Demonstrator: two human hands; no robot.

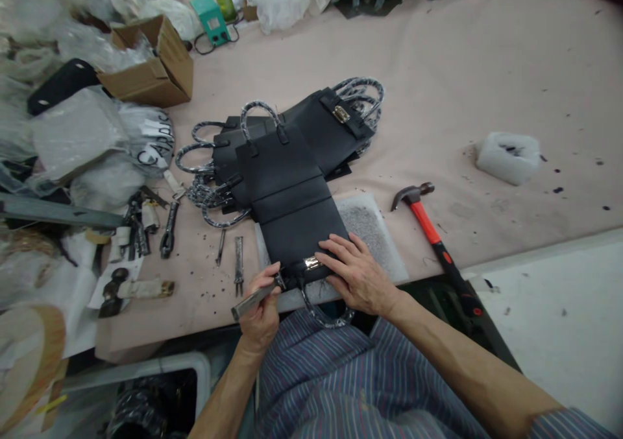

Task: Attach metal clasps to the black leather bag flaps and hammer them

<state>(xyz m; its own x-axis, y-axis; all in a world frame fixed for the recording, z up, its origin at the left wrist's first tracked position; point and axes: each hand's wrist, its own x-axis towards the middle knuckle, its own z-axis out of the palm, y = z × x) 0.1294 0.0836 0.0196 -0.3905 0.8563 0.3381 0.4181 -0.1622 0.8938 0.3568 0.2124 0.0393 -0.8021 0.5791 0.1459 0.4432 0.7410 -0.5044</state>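
A black leather bag piece point(292, 196) lies flat on a grey pad point(370, 228) at the table's near edge, its wrapped handle hanging over the edge. My left hand point(260, 309) is closed round a metal punch tool point(256, 297), whose tip meets the bag's near left corner beside the silver clasp point(311, 262). My right hand point(355, 273) lies flat with fingers spread on the bag next to the clasp, pressing it down. More black bag pieces point(335, 124) with wrapped handles are stacked behind.
A hammer with an orange handle point(431, 231) lies to the right. Pliers and small tools point(168, 228) lie on the left, with a mallet point(131, 290). A cardboard box point(153, 63) and plastic bags crowd the far left. A white block point(509, 157) sits far right.
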